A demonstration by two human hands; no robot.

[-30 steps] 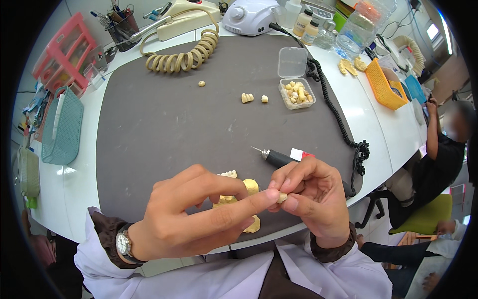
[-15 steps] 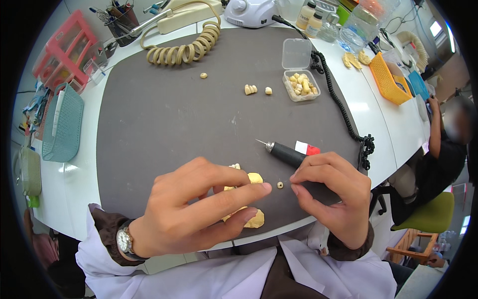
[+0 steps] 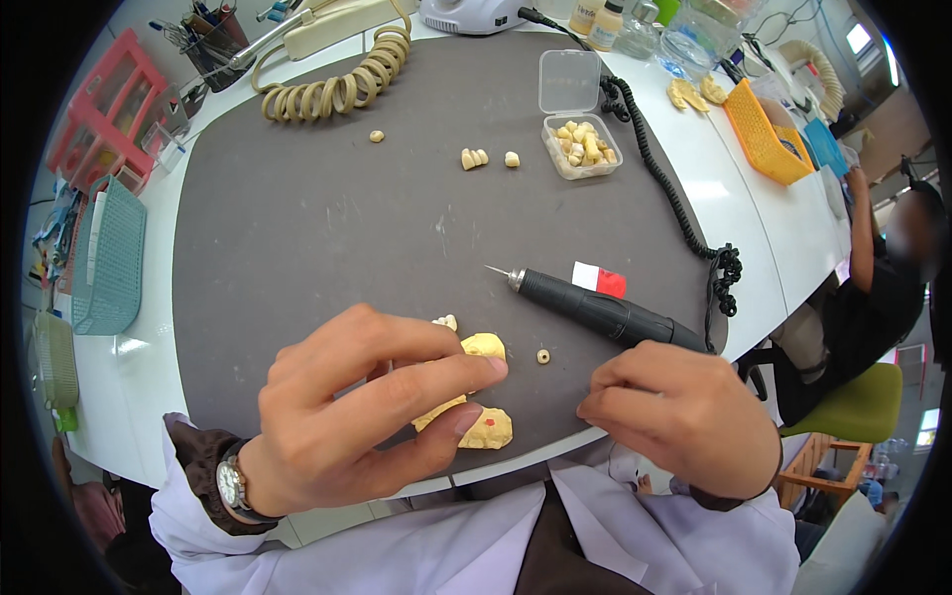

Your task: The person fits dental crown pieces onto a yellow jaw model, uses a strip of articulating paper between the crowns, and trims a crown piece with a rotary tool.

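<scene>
My left hand [image 3: 362, 402] is over a yellow plaster dental model [image 3: 488, 428] near the mat's front edge. Its thumb and fingers are apart, and I see nothing between them; it hides much of the model. A few whitish teeth [image 3: 447, 322] show just beyond that hand. My right hand [image 3: 684, 412] is closed, fingertips pressed together, just right of the model; whatever is in them is hidden. A small tooth crown with a dark hole [image 3: 542, 356] lies on the mat between both hands. Beyond my right hand rests a black dental handpiece [image 3: 605, 309] with a thin bur, pointing left.
An open clear box of artificial teeth [image 3: 580, 149] stands at the far right of the grey mat [image 3: 297, 228]. Loose teeth [image 3: 474, 159] lie nearby. A coiled black cord [image 3: 664, 169] runs down the right side. Baskets flank the mat; another person [image 3: 892, 258] sits at right.
My right hand has drawn down and right, its fingers closing together, uncovering more of the handpiece. My left hand stays over the model. The whole view has shifted slightly.
</scene>
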